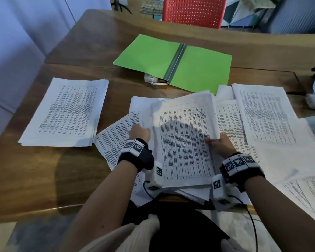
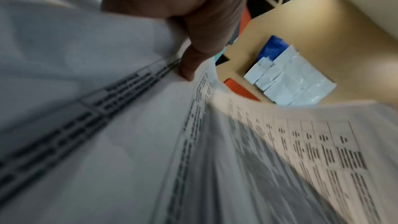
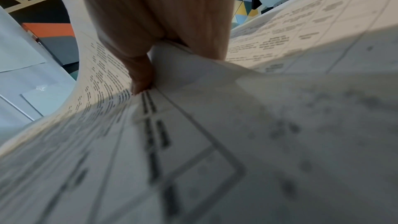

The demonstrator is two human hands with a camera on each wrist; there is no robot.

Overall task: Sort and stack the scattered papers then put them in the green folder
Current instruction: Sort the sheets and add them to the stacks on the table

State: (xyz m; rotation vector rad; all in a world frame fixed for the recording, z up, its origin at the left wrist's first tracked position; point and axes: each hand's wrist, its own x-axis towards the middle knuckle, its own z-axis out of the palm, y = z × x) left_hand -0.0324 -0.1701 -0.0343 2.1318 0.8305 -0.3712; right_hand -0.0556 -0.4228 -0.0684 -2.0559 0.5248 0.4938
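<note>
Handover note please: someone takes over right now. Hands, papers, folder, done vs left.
Left hand: grips the left edge of the bundle of papers.
Right hand: pinches the bundle's right edge.
The bundle is held over loose sheets at the desk's near edge.
Neat stack lies on the left of the desk.
Green folder lies open beyond the papers, with no papers in it.
Done: one stack formed, a bundle gathered.
Left: collect the loose sheets on the right, merge the stacks, load the folder.

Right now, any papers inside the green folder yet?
No. In the head view the green folder lies open and bare at the far side of the table, with sheets only overlapping its near edge.
</note>
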